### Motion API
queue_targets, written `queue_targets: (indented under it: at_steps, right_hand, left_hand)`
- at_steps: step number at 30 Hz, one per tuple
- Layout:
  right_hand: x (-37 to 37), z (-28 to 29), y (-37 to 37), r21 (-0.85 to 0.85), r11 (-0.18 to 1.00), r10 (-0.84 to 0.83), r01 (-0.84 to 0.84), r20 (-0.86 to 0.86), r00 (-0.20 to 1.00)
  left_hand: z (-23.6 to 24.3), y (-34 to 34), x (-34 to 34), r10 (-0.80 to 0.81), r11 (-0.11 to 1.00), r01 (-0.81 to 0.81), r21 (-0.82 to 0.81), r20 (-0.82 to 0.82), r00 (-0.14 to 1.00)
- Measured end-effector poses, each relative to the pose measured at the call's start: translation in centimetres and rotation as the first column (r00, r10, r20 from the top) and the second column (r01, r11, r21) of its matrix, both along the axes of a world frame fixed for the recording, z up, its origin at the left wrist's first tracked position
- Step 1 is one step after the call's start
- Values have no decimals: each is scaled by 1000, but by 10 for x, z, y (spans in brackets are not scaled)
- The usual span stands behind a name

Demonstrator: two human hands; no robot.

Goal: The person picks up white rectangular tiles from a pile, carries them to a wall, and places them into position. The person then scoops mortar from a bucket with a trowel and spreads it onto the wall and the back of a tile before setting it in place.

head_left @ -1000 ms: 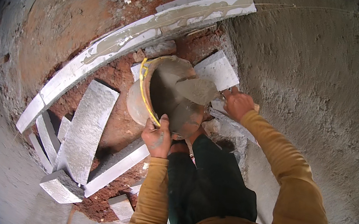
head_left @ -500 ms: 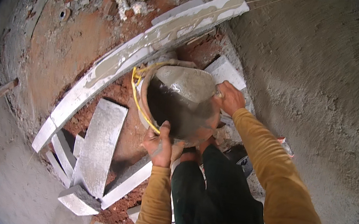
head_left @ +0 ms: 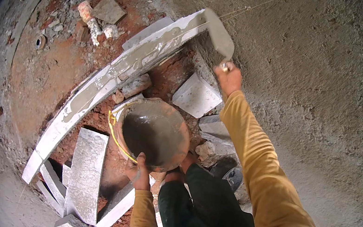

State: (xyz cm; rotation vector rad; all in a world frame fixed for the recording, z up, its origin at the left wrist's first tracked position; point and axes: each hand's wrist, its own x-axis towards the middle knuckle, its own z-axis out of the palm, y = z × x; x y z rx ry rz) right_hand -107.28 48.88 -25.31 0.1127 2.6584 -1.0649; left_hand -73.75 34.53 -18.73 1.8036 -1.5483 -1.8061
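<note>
My right hand (head_left: 228, 78) grips the handle of a trowel (head_left: 221, 37), its blade coated in grey mortar. The blade sits at the far right end of a low, narrow block wall (head_left: 121, 61), next to the rough wall. Wet mortar is spread in patches along the white top. My left hand (head_left: 140, 173) clasps the near rim of a round bucket (head_left: 182, 134), thumb over the edge. Wet grey mortar (head_left: 147, 139) lies inside it. A yellow cord (head_left: 116, 139) hangs around the bucket's left side.
Pale cut blocks (head_left: 87, 174) lie at the lower left, and another block (head_left: 197, 95) rests right of the bucket. A thin string (head_left: 263, 4) runs from the low wall's far end. Rough plastered wall (head_left: 315, 96) fills the right side. Rubble and a dirty plastic bottle-like piece (head_left: 89, 22) lie beyond.
My right hand has lifted the loaded trowel out of the bucket and carried it away from me to the low wall's far end. My left hand stays on the rim.
</note>
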Motion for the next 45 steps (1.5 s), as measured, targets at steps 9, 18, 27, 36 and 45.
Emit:
queue_targets:
  at_steps: [9, 18, 27, 36, 45]
  right_hand:
    - [-5, 126, 17, -342, 894, -135, 290, 411, 902]
    - [97, 117, 58, 312, 576, 642, -755, 399, 655]
    - [146, 10, -5, 365, 461, 773, -809, 282, 568]
    - [127, 23, 16, 107, 718, 688, -687, 39, 725]
    - [50, -9, 22, 59, 962, 274, -267, -256, 927]
  left_hand:
    - [-11, 4, 16, 19, 999, -22, 43, 74, 997]
    - [-5, 2, 4, -91, 991, 98, -86, 85, 992]
    - [44, 6, -27, -194, 975, 196, -107, 20, 981]
    - [26, -17, -43, -8, 999, 6, -36, -74, 997]
    - [5, -18, -21, 23, 1000, -23, -1, -55, 998]
